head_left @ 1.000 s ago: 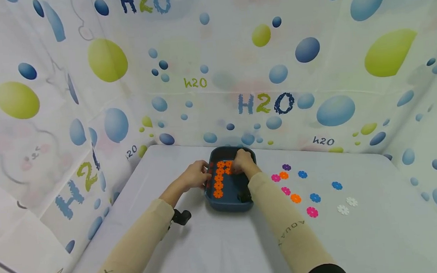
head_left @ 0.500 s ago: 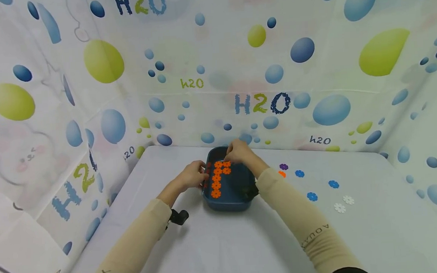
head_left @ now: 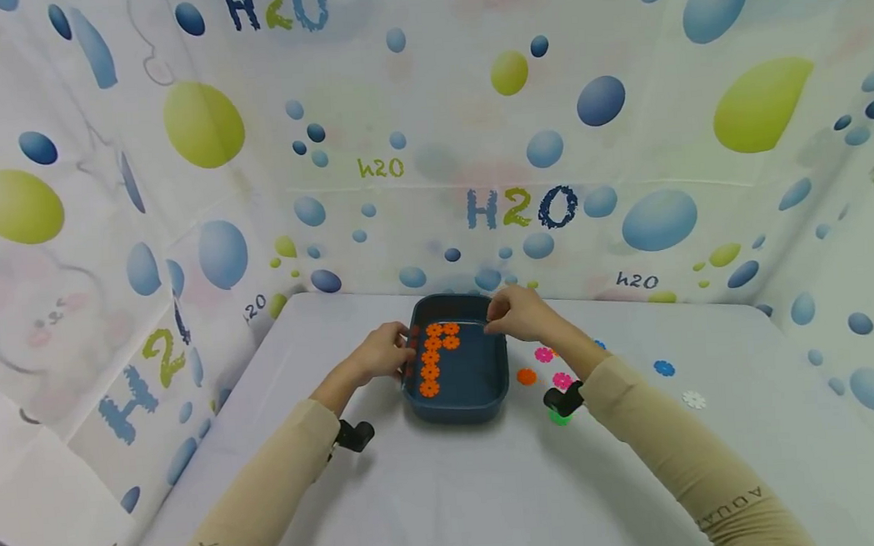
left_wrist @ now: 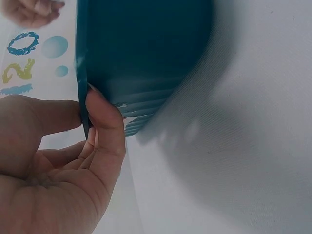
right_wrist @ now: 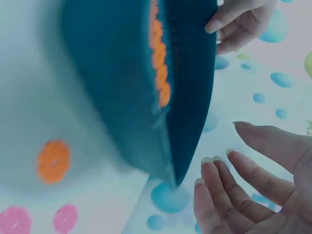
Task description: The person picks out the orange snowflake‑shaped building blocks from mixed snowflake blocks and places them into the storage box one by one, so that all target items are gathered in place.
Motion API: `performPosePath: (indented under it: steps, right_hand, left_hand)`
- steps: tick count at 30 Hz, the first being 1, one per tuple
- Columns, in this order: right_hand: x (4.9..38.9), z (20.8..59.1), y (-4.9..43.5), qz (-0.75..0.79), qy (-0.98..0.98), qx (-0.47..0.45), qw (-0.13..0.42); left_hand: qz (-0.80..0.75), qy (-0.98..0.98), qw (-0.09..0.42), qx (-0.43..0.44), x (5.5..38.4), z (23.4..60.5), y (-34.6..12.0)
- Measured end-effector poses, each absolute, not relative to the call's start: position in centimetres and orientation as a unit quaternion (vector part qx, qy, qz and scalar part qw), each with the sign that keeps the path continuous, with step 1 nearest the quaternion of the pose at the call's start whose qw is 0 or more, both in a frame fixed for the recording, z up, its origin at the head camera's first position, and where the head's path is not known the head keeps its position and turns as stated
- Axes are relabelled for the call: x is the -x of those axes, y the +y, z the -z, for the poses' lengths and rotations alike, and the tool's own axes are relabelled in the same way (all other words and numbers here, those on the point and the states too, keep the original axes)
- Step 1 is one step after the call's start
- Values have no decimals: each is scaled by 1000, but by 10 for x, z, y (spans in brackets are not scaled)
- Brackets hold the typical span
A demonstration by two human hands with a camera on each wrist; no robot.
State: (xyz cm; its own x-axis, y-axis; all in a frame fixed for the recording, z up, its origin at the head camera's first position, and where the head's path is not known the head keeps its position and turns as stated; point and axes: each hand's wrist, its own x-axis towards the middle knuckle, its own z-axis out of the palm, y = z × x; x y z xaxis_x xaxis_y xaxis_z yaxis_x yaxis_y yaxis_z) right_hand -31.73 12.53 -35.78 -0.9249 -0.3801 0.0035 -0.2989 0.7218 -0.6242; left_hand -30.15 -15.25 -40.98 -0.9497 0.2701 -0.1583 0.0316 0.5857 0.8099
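A dark blue rectangular bin (head_left: 460, 411) stands on the white table. On its floor lie several orange flower-shaped pieces (head_left: 430, 358), in a line with a short branch at the far end. My left hand (head_left: 380, 352) grips the bin's left rim; the left wrist view has thumb and fingers pinching the blue wall (left_wrist: 146, 44). At the far right corner of the bin, my right hand (head_left: 522, 314) hovers by the rim. Its thumb and fingers (right_wrist: 243, 202) are spread apart with nothing between them in the right wrist view.
Loose flower pieces lie right of the bin: an orange one (head_left: 527, 377), pink ones (head_left: 544, 355), a green one (head_left: 561, 417) partly behind the wrist camera (head_left: 563, 399), a blue one (head_left: 664, 368) and a white one (head_left: 693, 399). A patterned curtain (head_left: 430, 165) backs the table.
My right hand has lifted out of the bin and shifted right past its rim, its forearm now covering some loose flowers. The left hand keeps its grip, and the orange row looks the same.
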Motion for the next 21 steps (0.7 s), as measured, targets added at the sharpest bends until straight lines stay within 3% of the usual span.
performPosePath:
  steps: [21]
  right_hand:
    - [307, 407, 236, 337, 930, 135, 61]
  left_hand:
    - [-444, 882, 131, -87, 301, 410, -152]
